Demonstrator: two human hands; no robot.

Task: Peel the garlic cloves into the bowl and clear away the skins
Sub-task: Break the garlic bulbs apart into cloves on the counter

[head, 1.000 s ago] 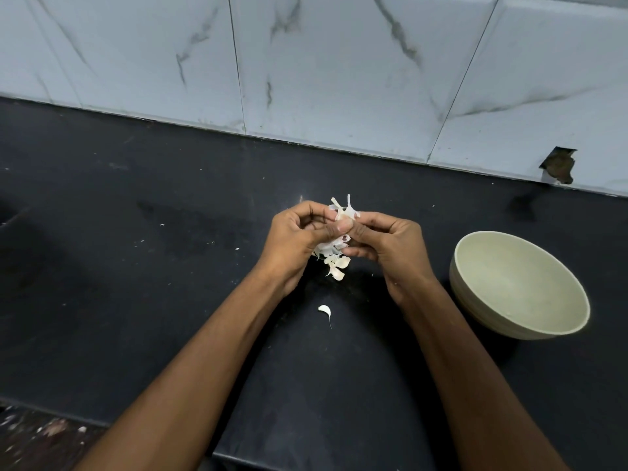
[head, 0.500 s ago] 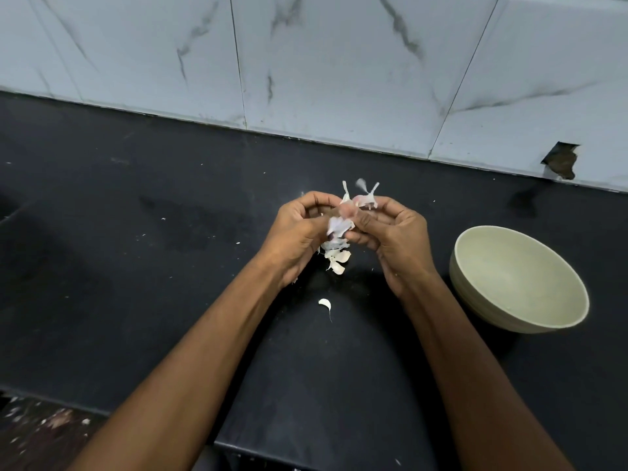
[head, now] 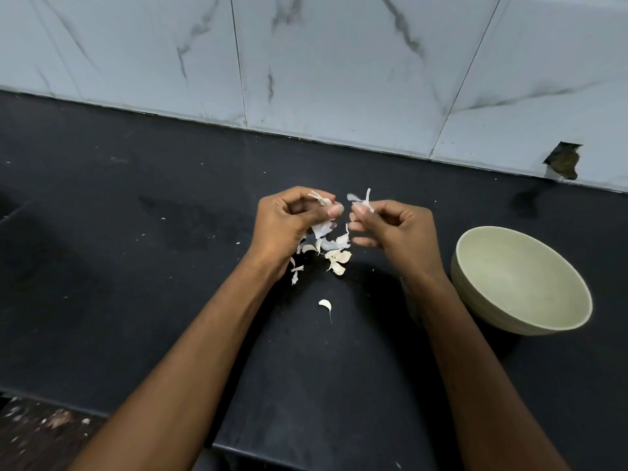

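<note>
Head view
Left hand (head: 289,222): fingers curled, thumb and fingertips pinching a garlic piece with skin (head: 321,198) still on it.
Right hand (head: 396,229): fingers curled, pinching a torn strip of skin (head: 363,200), just apart from the left hand.
Loose skins (head: 334,251): small pile on the black counter (head: 136,300) under the hands.
Single scrap (head: 325,304): alone, nearer the person.
Bowl (head: 475,290): pale, right of the right wrist; what shows of its inside holds nothing.
Wall: marble tiles (head: 339,62) behind.

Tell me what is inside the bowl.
The bowl looks empty: its far inner wall and bottom show bare, with no garlic in it. The near rim hides the near inner wall.
</note>
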